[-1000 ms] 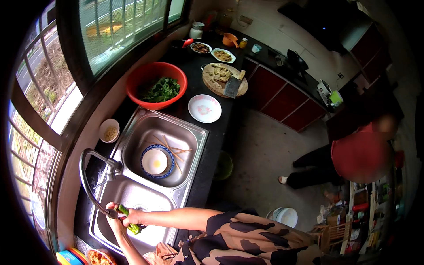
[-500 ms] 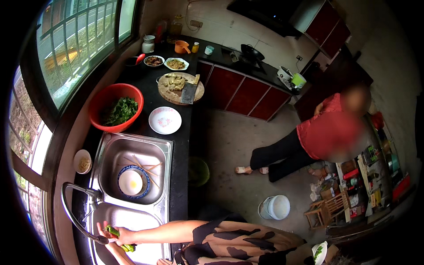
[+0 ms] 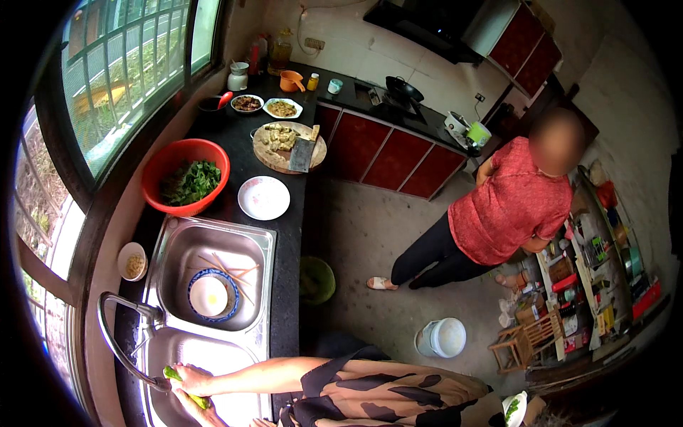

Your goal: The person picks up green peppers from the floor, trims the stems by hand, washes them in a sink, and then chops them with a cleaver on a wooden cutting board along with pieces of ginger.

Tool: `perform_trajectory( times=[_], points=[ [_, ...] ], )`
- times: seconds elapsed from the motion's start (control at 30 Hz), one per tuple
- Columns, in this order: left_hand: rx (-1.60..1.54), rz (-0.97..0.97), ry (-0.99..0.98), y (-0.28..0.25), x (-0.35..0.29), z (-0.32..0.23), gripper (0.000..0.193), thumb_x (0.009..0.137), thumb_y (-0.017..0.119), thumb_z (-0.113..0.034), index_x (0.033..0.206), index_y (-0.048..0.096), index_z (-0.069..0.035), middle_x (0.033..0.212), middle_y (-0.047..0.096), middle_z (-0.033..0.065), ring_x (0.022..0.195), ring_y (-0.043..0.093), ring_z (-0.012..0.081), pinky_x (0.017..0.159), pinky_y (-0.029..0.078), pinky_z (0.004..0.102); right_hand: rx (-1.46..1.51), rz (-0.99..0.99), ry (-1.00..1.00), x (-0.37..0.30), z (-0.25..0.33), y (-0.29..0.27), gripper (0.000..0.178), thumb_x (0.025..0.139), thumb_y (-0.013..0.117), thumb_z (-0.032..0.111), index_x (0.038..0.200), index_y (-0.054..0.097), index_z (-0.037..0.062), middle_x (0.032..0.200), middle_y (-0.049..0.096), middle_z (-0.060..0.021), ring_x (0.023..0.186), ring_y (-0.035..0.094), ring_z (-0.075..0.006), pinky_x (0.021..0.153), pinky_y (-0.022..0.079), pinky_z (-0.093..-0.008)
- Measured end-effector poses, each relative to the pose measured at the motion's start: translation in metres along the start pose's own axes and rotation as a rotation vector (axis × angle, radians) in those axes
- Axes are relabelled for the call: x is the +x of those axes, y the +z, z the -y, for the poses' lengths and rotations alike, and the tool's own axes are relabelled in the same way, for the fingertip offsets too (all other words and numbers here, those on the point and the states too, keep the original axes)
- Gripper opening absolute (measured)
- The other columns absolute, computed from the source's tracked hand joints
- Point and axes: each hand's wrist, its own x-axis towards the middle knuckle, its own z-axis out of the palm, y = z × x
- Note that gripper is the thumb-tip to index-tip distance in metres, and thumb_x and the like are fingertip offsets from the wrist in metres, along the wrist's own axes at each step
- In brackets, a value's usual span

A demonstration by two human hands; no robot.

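Note:
At the lower left, both hands are together over the near basin (image 3: 231, 349) of the steel sink, beside the end of the faucet (image 3: 107, 334). My right hand (image 3: 193, 379) is closed around long green peppers, and the tip of one green pepper (image 3: 171, 372) sticks out past its fingers. Just below it, my left hand (image 3: 191, 407) presses against the peppers, its fingers partly hidden. More green shows between the two hands. In the far basin (image 3: 167, 285), a white bowl (image 3: 209, 296) sits in a blue-rimmed bowl (image 3: 233, 309), with chopsticks (image 3: 245, 269) alongside.
Beyond the sink are a red basin (image 3: 153, 188) of leafy greens, a white plate (image 3: 264, 198) and a cutting board (image 3: 274, 160) with chopped food and a cleaver (image 3: 302, 154). A small bowl (image 3: 133, 261) stands by the window. A person in red (image 3: 509, 199) stands right, near a white bucket (image 3: 447, 337).
My left hand's spread fingers have drawn back, and both hands are now closer together around the peppers. The person in red has moved left and stands more upright.

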Motion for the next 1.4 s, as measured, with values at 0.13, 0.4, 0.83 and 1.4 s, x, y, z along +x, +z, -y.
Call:
perform_trajectory(
  times=[0.13, 0.4, 0.83, 1.4],
  points=[
    [0.015, -0.027, 0.011, 0.012, -0.003, -0.002, 0.029, 0.081, 0.056, -0.017, 0.108, 0.049, -0.007, 0.089, 0.051, 0.0064, 0.074, 0.053, 0.0163, 0.066, 0.047, 0.0287, 0.050, -0.013, -0.009, -0.013, 0.006, 0.001, 0.043, 0.084, 0.055, 0.027, 0.120, 0.038, 0.0101, 0.095, 0.057, -0.0227, 0.083, 0.059, -0.0397, 0.071, 0.047, -0.0458],
    [-0.043, -0.085, 0.015, -0.024, -0.014, -0.005, 0.021, 0.077, 0.059, -0.011, 0.096, 0.052, -0.007, 0.076, 0.049, 0.0022, 0.063, 0.051, 0.0134, 0.058, 0.047, 0.0263, 0.151, 0.225, 0.010, -0.025, 0.004, -0.012, 0.056, 0.085, 0.052, 0.026, 0.133, 0.031, 0.0091, 0.110, 0.053, -0.0207, 0.099, 0.055, -0.0289, 0.080, 0.045, -0.0411],
    [-0.442, -0.191, -0.141, -0.010, -0.018, 0.022, 0.019, 0.093, 0.049, -0.026, 0.091, 0.053, -0.007, 0.075, 0.056, 0.0040, 0.063, 0.054, 0.0154, 0.059, 0.049, 0.0305, -0.030, 0.168, -0.030, -0.022, -0.010, -0.014, 0.033, 0.081, 0.058, 0.014, 0.111, 0.048, 0.0069, 0.098, 0.062, -0.0150, 0.095, 0.061, -0.0305, 0.082, 0.046, -0.0382],
    [-0.677, 0.182, -0.197, 0.012, -0.001, 0.030, 0.032, 0.085, 0.045, -0.007, 0.118, 0.045, -0.009, 0.104, 0.057, 0.0110, 0.085, 0.059, 0.0197, 0.069, 0.052, 0.0337, 0.308, 0.021, 0.065, -0.004, -0.016, -0.038, 0.031, 0.081, 0.057, 0.004, 0.111, 0.050, 0.0009, 0.096, 0.059, -0.0073, 0.088, 0.058, -0.0160, 0.080, 0.046, -0.0294]
  ],
)
